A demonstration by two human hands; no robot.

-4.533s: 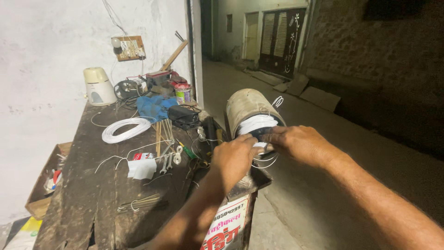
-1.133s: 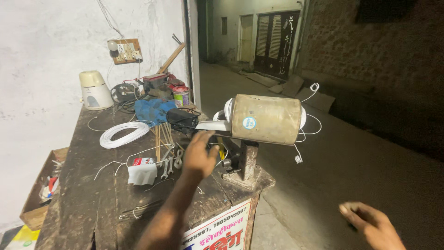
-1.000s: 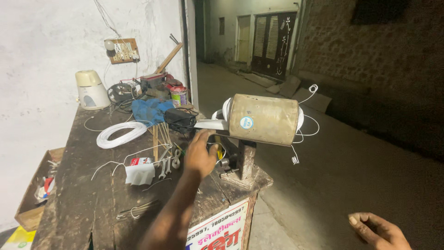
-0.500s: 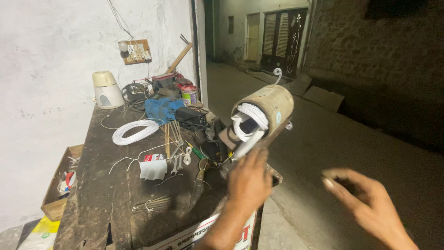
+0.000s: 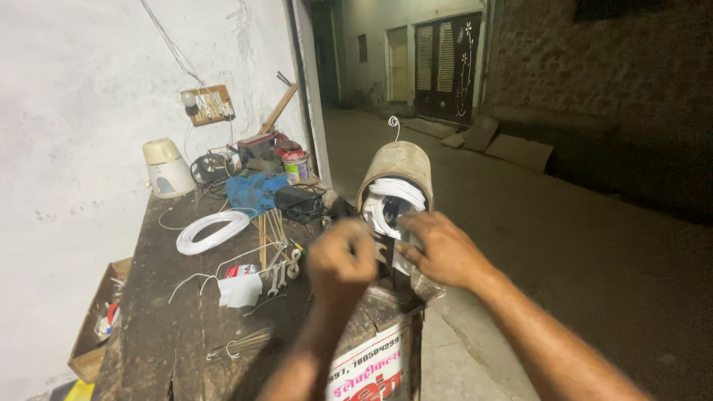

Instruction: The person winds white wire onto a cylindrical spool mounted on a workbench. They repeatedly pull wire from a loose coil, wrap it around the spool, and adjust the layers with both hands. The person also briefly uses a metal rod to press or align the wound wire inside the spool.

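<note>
Fingers of right hand (image 5: pixel 445 249) curled at open mouth of beige metal cylinder (image 5: pixel 397 171), touching white sleeved wires (image 5: pixel 390 200) inside; left hand (image 5: pixel 340 260) clenched just beside, grip unclear through blur; cylinder propped at edge of dark workbench (image 5: pixel 171 327), near white wire coil (image 5: pixel 212 230)

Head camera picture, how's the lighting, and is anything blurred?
Head view: strong light on the white wall and workbench; the lane behind falls dark; the left hand is motion-blurred, the right hand slightly soft, the motor cylinder fairly sharp.
</note>
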